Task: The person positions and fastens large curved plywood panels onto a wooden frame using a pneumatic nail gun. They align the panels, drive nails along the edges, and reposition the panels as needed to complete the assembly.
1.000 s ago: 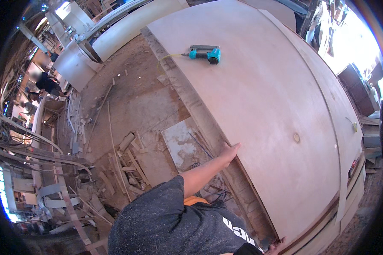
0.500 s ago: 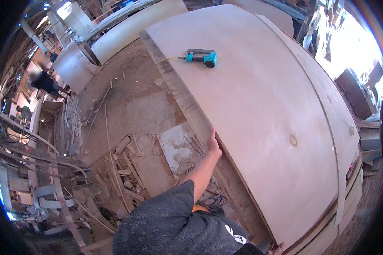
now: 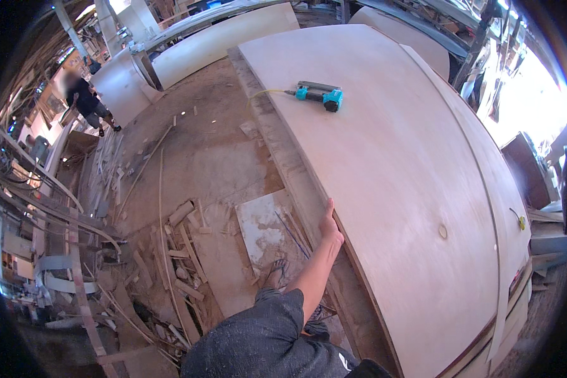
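A large pale plywood sheet lies on top of a bench or stack that runs along my right side. My left hand grips its near long edge; the fingers that curl round the edge are partly hidden. Out of view past the lower edge is my right hand. Farther up on the sheet rests a teal and black nail gun, lying on its side with a thin yellow air hose leading off over the edge. Neither hand touches it.
A long wood strip lies along the sheet's far side. Wood offcuts and a stained white board litter the floor at left. A person in dark clothes stands at far left near a leaning panel. Curved strips crowd the lower left.
The view has shifted, so the sheet and nail gun appear farther right and lower. My right hand has left the picture. My left hand stays on the sheet's edge.
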Demonstrator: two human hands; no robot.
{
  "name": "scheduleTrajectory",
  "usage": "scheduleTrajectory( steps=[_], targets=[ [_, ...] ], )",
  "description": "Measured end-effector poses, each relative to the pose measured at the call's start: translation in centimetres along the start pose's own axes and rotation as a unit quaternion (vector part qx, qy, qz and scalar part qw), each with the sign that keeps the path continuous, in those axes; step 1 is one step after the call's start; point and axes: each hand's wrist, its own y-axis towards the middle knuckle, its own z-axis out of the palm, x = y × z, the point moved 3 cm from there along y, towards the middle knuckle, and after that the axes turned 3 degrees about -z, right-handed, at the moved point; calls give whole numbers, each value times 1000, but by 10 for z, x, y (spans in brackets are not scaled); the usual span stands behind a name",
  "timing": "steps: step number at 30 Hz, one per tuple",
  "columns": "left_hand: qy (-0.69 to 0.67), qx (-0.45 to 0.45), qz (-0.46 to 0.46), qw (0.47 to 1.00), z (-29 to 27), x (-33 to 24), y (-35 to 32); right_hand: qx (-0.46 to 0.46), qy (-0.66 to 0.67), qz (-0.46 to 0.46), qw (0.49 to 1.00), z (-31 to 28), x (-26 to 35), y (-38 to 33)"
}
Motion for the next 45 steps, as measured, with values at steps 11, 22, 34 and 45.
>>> scheduleTrajectory(
  steps=[11,22,34,45],
  targets=[
    [-6,-7,-7,1000,30,2,-16,-13,-2,22,1000,17,0,3],
    [15,-19,10,1000,24,10,0,-8,-3,27,1000,17,6,19],
    [-5,-2,-27,1000,16,17,10,18,-18,39,999,7,3,25],
    [48,-50,-19,997,28,-8,-4,252,280,413,829,228,66,-7]
  ],
)
